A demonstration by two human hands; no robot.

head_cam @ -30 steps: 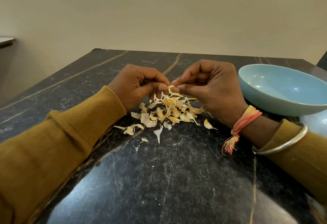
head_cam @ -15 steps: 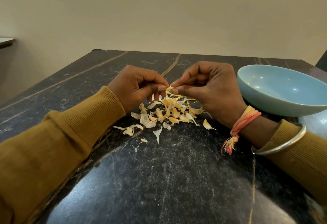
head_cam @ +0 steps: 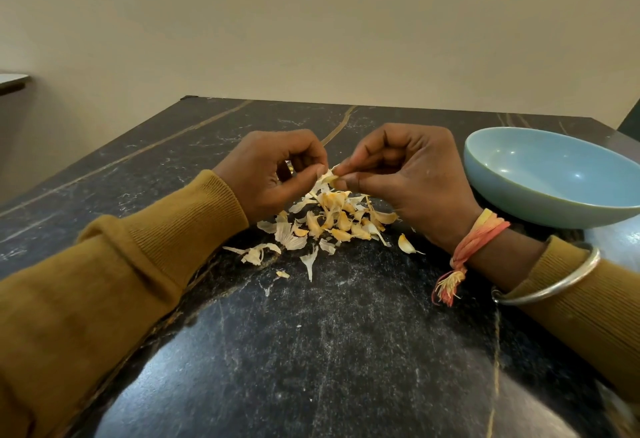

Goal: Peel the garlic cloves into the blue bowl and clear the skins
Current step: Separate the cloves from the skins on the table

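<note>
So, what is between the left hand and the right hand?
In the head view, one garlic clove with papery skin; the left hand and right hand both pinch it above the skin pile.

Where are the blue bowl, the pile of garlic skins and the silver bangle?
blue bowl (head_cam: pixel 554 174): head view, on its bare inner wall.
pile of garlic skins (head_cam: pixel 332 219): head view, on the middle of the heap.
silver bangle (head_cam: pixel 557 288): head view, on the metal band over the sleeve.
</note>
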